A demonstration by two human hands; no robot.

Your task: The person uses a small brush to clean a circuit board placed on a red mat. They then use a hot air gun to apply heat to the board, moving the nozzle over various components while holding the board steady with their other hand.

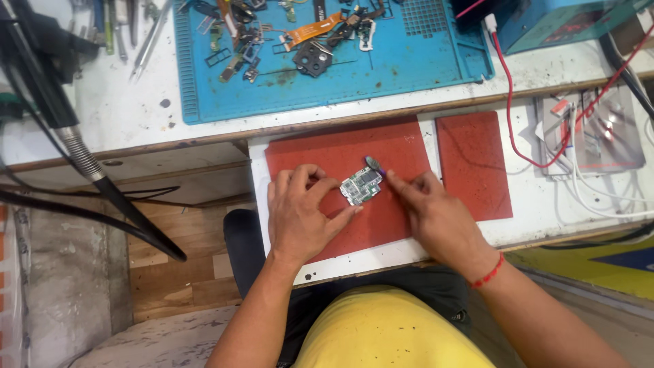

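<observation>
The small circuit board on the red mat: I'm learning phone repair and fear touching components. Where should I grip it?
Pinch the circuit board by its bare outer edges, coming from its left side as the left hand does. It lies flat with chips facing up, and the right hand works its upper right corner.

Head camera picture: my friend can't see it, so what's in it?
Two hands work on a small circuit board on a red mat: the left hand steadies it, the right hand holds a small purple-tipped tool against it. Behind, a blue mat holds loose phone parts.
</observation>
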